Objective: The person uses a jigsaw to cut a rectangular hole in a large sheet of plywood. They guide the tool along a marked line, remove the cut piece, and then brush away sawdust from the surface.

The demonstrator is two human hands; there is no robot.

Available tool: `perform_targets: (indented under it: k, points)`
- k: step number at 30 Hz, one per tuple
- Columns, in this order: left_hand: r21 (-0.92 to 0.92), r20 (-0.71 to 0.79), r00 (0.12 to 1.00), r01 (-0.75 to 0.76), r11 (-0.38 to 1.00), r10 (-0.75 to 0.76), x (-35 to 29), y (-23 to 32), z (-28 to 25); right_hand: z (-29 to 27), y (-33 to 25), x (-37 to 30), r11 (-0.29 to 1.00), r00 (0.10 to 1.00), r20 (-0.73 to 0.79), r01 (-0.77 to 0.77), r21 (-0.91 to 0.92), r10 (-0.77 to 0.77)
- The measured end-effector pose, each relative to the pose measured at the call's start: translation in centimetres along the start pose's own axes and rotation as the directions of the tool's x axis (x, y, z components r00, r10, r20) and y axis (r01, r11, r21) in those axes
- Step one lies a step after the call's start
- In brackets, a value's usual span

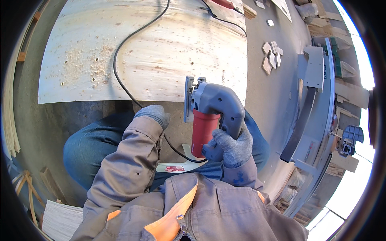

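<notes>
A red and grey jigsaw (220, 98) is held up between my knees, its flat metal base plate turned to the left. My right hand (235, 146), in a grey knitted glove, is closed round its grey handle. My left hand (153, 114), gloved alike, is curled closed by the near edge of the plywood sheet (161, 68). Its fingertips are hidden. A black power cord (116, 60) crosses the sheet, passes behind or through the left hand and curves to the jigsaw's lower end. Whether that hand grips the cord cannot be seen.
A pale curved piece with a red label (175, 167) lies in front of my lap. Several small wood offcuts (272, 56) lie on the floor at right. A red tool (223, 3) rests on the sheet's far edge. A long grey metal machine (313, 112) stands at right.
</notes>
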State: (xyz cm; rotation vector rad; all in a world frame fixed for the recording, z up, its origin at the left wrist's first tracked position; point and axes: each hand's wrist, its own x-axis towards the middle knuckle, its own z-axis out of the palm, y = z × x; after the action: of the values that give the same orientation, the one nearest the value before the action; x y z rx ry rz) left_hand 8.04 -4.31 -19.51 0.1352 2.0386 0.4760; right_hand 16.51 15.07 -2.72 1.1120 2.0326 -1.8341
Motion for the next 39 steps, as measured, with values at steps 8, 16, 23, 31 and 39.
perform_targets:
  k: [8,16,23,31,39]
  points:
    - [-0.075,-0.04,0.998,-0.045,0.996,0.043,0.7,0.6,0.5,0.3,-0.5,1.5,0.997,0.998,0.018,-0.066,-0.032,0.066]
    - [-0.178,-0.058,0.992,-0.121,0.976,0.113,-0.5,3.1,-1.3,1.4,-1.9,3.6,0.984,0.993,0.046,-0.104,-0.141,0.112]
    - [-0.433,-0.042,0.98,-0.194,0.88,0.195,-1.6,4.1,-1.4,1.6,-3.6,3.9,0.938,0.985,0.031,-0.152,-0.313,0.169]
    - [-0.465,0.003,0.969,-0.218,0.858,0.247,-1.5,4.5,-1.9,1.8,-3.6,4.3,0.941,0.997,0.055,-0.029,-0.339,0.05]
    - [-0.465,0.066,0.973,-0.166,0.87,0.221,-0.8,4.6,-1.7,1.6,-3.0,4.5,0.941,0.997,0.082,0.033,-0.338,-0.005]
